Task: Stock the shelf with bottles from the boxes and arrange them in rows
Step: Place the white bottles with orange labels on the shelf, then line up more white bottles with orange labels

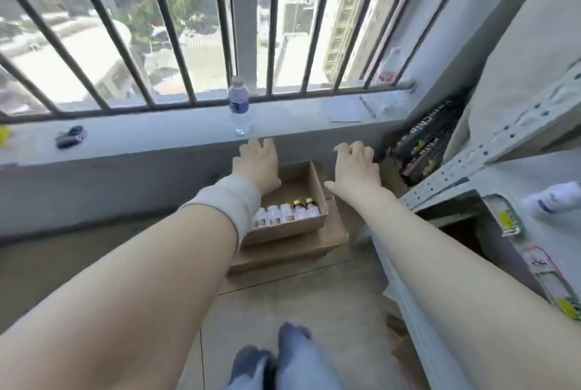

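Head view: a person's left hand (256, 166) and right hand (353, 166) hover, fingers loose and empty, over an open cardboard box (283, 229) on the floor beside the metal shelf (471, 169). Small bottles (284, 213) line its near wall. They are best gripped upright, by their bodies.

Two hands are in view, the left hand (257, 165) and the right hand (355, 166). There are two cardboard boxes: one open box (303, 180) stacked on one closed box (283, 254). The open box holds five small bottles (286, 213), three white-capped and two gold-capped. The window ledge (157, 138) carries one water bottle (239, 106) and one small dark object (70, 136)
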Tool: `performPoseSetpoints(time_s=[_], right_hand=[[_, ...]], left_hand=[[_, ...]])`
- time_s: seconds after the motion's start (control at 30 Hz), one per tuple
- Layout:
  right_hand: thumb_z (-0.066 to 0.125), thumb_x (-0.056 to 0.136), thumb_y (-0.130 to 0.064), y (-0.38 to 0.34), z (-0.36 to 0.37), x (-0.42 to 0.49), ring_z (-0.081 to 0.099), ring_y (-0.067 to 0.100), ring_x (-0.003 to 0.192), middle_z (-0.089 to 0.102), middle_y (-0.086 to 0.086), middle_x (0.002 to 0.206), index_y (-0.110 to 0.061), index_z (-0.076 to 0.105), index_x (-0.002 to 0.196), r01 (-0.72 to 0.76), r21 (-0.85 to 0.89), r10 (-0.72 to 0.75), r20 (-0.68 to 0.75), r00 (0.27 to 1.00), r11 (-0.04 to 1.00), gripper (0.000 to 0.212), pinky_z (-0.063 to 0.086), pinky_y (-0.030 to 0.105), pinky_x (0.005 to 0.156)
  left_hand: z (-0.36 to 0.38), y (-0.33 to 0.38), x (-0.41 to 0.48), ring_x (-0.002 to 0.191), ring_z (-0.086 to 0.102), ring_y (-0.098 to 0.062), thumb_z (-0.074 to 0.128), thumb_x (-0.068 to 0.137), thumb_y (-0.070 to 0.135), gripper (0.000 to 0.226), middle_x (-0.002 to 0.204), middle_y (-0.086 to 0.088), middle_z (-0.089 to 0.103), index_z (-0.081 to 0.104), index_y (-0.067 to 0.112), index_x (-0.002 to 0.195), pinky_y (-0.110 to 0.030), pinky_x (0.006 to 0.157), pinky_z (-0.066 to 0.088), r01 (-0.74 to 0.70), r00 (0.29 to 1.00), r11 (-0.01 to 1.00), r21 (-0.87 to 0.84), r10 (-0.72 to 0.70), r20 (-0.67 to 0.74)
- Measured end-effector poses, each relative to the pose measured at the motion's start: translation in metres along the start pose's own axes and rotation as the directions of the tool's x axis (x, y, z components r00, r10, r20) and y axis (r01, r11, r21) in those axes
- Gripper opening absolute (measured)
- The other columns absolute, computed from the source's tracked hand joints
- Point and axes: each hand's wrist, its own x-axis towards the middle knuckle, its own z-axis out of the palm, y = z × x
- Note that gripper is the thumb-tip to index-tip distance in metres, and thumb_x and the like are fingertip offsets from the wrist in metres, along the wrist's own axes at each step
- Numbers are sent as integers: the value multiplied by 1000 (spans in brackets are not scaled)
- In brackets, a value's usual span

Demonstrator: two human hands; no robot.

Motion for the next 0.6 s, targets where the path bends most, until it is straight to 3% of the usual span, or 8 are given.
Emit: performPoseSetpoints(time_s=[0.23,0.4,0.6], right_hand=[[66,82,-26,-31,103,81,33,29,125,35,12,134,-13,35,131,40,3,-39,261,965,999,59,40,40,98],[68,79,-37,-33,174,114,33,30,126,36,13,134,-8,34,131,88,-4,-75,485,871,996,69,36,39,102],[66,80,-43,-41,263,166,35,30,124,39,14,132,-3,34,133,121,15,-105,602,791,993,74,32,33,103]], left_hand=[[70,-59,70,120,43,-32,66,82,20,55,129,-15,41,38,12,128,-41,93,44,246,963,955,-165,-221,158],[141,-80,101,119,42,-32,62,84,20,50,127,-14,41,39,11,127,-40,96,41,415,879,882,-225,-325,349],[230,-110,147,124,40,-37,60,84,17,55,132,-18,36,34,9,132,-38,103,35,553,756,808,-205,-383,531]])
